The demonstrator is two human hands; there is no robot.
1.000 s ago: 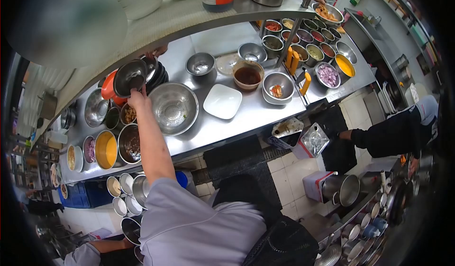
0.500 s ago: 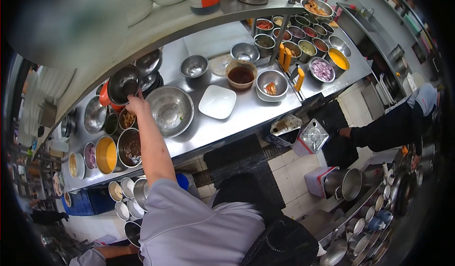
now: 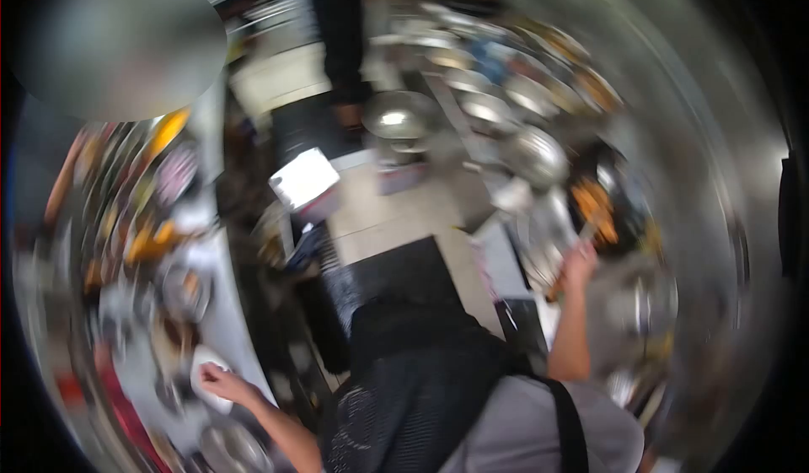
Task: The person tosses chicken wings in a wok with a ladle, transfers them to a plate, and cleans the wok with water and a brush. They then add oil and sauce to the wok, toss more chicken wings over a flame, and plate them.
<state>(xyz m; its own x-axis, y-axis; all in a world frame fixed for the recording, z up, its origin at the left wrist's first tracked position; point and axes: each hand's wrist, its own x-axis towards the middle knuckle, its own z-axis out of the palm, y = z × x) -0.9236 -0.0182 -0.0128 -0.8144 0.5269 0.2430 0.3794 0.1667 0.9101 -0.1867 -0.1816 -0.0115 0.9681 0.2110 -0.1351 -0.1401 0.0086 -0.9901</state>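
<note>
On the left, my left hand [image 3: 221,382] is at a white square dish [image 3: 212,399] on the steel counter, its fingers closed over the edge. My right hand [image 3: 578,264] is raised at the stove side, closed around what looks like a long-handled utensil [image 3: 593,227], whose head is smeared by motion. The utensil reaches into a dark wok [image 3: 622,235] that holds orange pieces of food [image 3: 595,205].
Along the left runs the steel counter [image 3: 221,292] with a food-filled bowl [image 3: 185,294] and a bowl of purple pieces [image 3: 176,174]. A large pot [image 3: 398,117] stands ahead on the floor side. Someone in dark trousers [image 3: 339,39] stands beyond. Several blurred pans line the right.
My view has swung right, from the counter to the aisle and stove. My left hand has left the dark bowl and is now at the white dish. My right hand has come into view.
</note>
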